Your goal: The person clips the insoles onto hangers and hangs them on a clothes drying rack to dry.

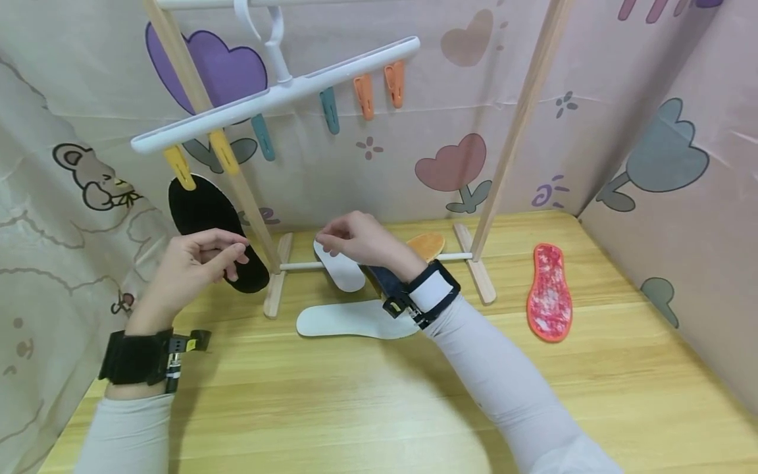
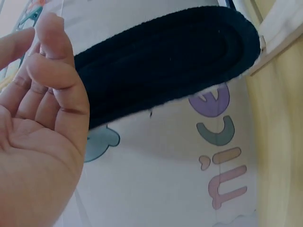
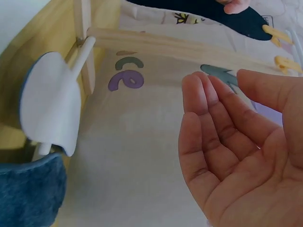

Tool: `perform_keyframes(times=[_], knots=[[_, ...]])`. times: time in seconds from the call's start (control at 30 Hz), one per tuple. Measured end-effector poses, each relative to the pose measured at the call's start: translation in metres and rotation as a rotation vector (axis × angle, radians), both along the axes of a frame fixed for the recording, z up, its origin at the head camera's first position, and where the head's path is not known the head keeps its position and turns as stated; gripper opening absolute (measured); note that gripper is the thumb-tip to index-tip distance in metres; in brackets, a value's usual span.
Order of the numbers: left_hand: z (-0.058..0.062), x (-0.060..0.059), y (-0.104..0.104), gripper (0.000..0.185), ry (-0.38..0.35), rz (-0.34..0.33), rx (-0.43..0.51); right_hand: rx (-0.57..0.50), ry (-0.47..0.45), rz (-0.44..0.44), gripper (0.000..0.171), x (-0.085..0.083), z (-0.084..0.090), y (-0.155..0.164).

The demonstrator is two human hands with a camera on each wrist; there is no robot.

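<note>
At left of the head frame, shows a black insole [image 1: 201, 207] dangling from the outermost yellow clip [image 1: 179, 168], pinched at one end only and so hanging at a slant. Tips the white hanger [image 1: 326, 76] down toward the left of the frame, probably by loading that end alone. Farther along, up to the upper middle, shows a second yellow clip [image 1: 224, 151], two teal clips [image 1: 329, 110] and two orange clips [image 1: 363, 97], all bearing nothing.

At centre left, holds the left hand [image 1: 204, 260] in front of the hanging insole, fingers loosely bent, thumb apart, nothing visibly gripped; impossible to say from these angles about any contact.

Near the middle, holds the right hand [image 1: 364, 243] over a white insole [image 1: 340, 266], fingers softly curved side by side, a wide gap left to the thumb, palm bare in the right wrist view; perhaps raised to stay clear of the insoles beneath. Rests the white insole across the lower rod [image 1: 302, 266], apparently tilted by that support. Just right of it, shows a dark blue insole [image 1: 385, 280], partly covered, and an orange insole [image 1: 428, 245]. Lays a pale insole [image 1: 340, 320] flat at lower middle and a red insole [image 1: 549, 293] at right, well apart.
</note>
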State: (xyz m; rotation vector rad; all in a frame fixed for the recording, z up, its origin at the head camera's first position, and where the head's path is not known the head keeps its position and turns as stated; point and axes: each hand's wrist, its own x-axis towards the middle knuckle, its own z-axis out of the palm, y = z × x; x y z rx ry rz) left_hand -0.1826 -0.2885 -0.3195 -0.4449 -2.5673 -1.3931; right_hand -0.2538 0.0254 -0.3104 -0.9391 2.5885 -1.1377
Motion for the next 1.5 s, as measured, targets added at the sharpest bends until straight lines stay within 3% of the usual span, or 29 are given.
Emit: perform_keyframes(times=[0.33, 0.87, 1.5], knots=[[-0.007, -0.011, 0.017, 0.011, 0.003, -0.074, 0.004, -0.036, -0.039, -0.030, 0.029, -0.008, -0.018, 0.016], [-0.017, -0.040, 0.056, 0.023, -0.109, -0.060, -0.079, -0.034, -0.064, -0.129, 0.031, -0.031, -0.036, 0.028], [-0.035, -0.067, 0.085, 0.027, -0.214, 0.063, -0.124, 0.023, -0.089, -0.190, 0.033, -0.051, -0.048, 0.018]])
